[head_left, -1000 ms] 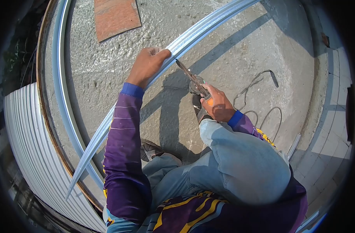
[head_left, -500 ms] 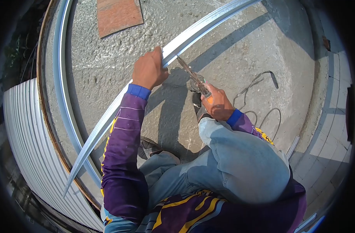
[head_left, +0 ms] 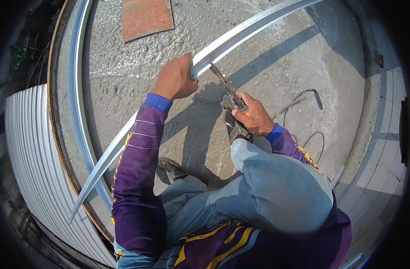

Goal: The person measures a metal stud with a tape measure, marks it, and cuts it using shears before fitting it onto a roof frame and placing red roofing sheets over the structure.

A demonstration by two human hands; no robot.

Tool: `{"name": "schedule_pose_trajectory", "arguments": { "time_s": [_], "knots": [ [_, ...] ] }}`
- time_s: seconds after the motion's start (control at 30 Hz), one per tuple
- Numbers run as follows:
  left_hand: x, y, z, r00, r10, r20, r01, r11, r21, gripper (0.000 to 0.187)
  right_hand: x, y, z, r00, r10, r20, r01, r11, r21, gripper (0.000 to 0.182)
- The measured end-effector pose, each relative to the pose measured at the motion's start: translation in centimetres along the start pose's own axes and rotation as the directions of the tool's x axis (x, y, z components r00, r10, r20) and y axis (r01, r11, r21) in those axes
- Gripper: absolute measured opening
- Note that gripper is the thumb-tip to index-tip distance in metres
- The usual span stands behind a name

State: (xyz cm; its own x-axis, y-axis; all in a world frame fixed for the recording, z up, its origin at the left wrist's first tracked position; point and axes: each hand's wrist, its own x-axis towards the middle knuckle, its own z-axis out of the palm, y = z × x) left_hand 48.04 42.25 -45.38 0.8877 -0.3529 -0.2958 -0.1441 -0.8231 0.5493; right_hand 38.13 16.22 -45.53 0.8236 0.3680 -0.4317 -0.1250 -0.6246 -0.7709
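A long silvery metal channel [head_left: 241, 36] runs diagonally from the lower left to the top right. My left hand [head_left: 174, 78] is wrapped round it near its middle. My right hand [head_left: 253, 115] grips metal snips [head_left: 227, 85] with an orange handle, to the right of my left hand. The tips of the snips touch the channel's lower edge just beside my left fingers. Part of the channel's lower half is hidden behind my left forearm.
A second metal channel [head_left: 75, 71] lies at the left on the rough concrete. Corrugated sheeting [head_left: 30, 134] lies beyond the edge. A reddish board [head_left: 146, 19] is at the top. A dark cable [head_left: 299, 99] coils at the right. My shoes and bent knees are below.
The view has shifted slightly, so the floor, board and cable appear a little to the right. My hands keep hold of the channel and the snips.
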Motion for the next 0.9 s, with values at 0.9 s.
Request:
{"name": "schedule_pose_trajectory", "arguments": {
  "time_s": [0.9],
  "knots": [
    [-0.4,0.9,-2.5,0.988,0.028,0.149,0.003,0.979,-0.202,0.031,0.7,-1.7,0.4,0.991,-0.099,-0.093,0.098,0.995,-0.009,0.039]
  ]
}}
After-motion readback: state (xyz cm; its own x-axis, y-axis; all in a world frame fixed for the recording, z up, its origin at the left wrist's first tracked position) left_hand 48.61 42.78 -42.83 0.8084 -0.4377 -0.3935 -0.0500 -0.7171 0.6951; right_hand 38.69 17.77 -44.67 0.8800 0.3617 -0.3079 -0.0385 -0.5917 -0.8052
